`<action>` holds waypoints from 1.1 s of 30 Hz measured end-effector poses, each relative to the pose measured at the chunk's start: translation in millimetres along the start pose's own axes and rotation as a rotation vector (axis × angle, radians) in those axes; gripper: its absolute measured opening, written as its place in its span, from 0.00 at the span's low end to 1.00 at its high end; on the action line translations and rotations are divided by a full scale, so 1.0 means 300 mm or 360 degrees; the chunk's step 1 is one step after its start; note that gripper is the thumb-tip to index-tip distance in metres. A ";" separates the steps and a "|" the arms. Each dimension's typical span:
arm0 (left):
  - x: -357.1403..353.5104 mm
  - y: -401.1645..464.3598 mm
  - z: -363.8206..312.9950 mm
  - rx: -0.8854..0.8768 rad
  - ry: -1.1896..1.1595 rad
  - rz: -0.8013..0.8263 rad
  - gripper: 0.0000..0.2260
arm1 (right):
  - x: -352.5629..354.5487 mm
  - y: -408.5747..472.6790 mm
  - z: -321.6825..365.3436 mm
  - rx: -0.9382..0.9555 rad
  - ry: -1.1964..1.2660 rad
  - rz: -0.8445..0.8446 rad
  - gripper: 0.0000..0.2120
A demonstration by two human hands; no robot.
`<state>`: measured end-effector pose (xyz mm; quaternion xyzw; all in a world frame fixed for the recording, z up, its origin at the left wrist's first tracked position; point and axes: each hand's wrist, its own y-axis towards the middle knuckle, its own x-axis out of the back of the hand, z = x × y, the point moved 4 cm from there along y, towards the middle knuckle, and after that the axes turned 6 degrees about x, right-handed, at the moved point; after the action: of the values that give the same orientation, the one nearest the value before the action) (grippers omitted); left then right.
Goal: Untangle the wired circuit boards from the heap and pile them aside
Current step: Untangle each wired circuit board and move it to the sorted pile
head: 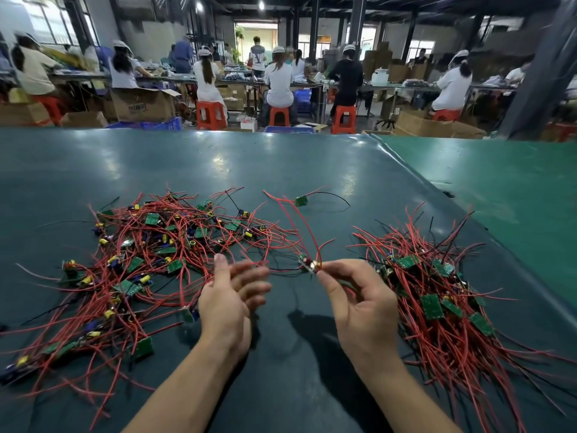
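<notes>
red-wired circuit board [309,264] pinched in right hand [362,304], mostly hidden, left hand [229,300] open, empty, blurred

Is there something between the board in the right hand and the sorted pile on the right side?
Nothing visible blocks it. The right hand pinches the small board above bare mat; the pile lies just beyond that hand. Only the board's own red wires trail back toward the heap.

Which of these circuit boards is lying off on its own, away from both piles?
The small green circuit board at the far middle of the table, beyond both hands. It lies apart with its own red and black wires, while the others sit in the left heap or right pile.
</notes>
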<state>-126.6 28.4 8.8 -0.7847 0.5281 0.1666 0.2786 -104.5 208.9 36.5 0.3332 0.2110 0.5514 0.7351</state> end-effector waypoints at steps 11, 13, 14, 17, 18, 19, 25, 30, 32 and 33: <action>-0.001 -0.038 -0.008 -0.0745 0.0645 -0.0029 0.12 | 0.059 0.008 0.024 0.0142 -0.0164 -0.0457 0.04; -0.033 -0.072 0.027 -0.0795 0.0967 0.0397 0.08 | 0.038 -0.001 0.036 0.0203 -0.0206 -0.0351 0.05; -0.058 -0.093 0.053 -0.0701 0.1082 0.0694 0.10 | 0.024 -0.006 0.042 0.0229 -0.0215 -0.0282 0.05; -0.089 -0.115 0.078 -0.0623 0.1151 0.1010 0.17 | -0.009 -0.015 0.043 0.0229 -0.0191 -0.0070 0.06; -0.088 -0.112 0.064 -0.0672 0.1098 0.0936 0.14 | -0.014 -0.014 0.038 0.0206 -0.0189 -0.0010 0.06; -0.086 -0.109 0.051 -0.0686 0.1023 0.0849 0.11 | -0.017 -0.012 0.032 0.0183 -0.0193 0.0048 0.06; -0.064 -0.078 0.034 -0.0580 0.0905 0.0579 0.05 | -0.033 -0.013 0.013 -0.0131 0.0106 0.0207 0.11; -0.065 -0.090 0.046 -0.0389 0.0889 0.0758 0.09 | 0.001 0.002 -0.041 -0.0939 0.0836 -0.0341 0.10; -0.070 -0.096 0.045 -0.0363 0.0843 0.0787 0.10 | -0.014 -0.019 -0.053 -0.1143 0.0854 -0.0296 0.10; -0.069 -0.096 0.042 -0.0373 0.0822 0.0785 0.11 | -0.023 -0.031 -0.056 -0.1243 0.0831 -0.0234 0.10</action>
<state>-107.7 59.7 17.9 -0.6768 0.7313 0.0846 -0.0039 -111.8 205.0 17.7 -0.1337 0.1887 0.6014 0.7647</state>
